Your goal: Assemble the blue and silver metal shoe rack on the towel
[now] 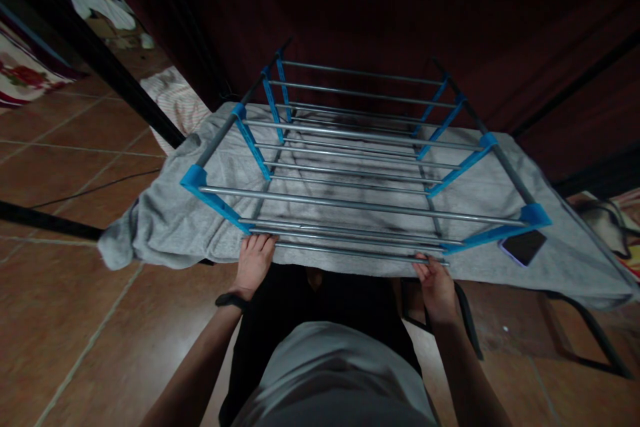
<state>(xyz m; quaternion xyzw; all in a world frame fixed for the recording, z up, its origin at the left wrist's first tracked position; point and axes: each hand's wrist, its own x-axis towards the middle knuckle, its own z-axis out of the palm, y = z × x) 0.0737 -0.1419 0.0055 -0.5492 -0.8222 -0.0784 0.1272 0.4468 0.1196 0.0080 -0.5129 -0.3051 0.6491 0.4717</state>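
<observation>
A rack [360, 204] of grey metal tubes and blue plastic end pieces stands on a cloth-covered surface in front of me. Along its near side lies a thin metal rod [350, 253], close to the cloth's front edge. My left hand [256, 259] is closed over the rod's left end, fingers on top and thumb hidden. At the other end, my right hand [436, 283] pinches the rod between thumb and fingers. Whether the rod is joined to the rack I cannot tell.
Grey cloth [170, 220] covers the surface. A phone [524, 247] lies on it, right of the rack. Dark frame bars [125, 97] slant past on the left, and a dark red curtain [360, 7] hangs behind. A black-framed chair [590, 327] stands below right.
</observation>
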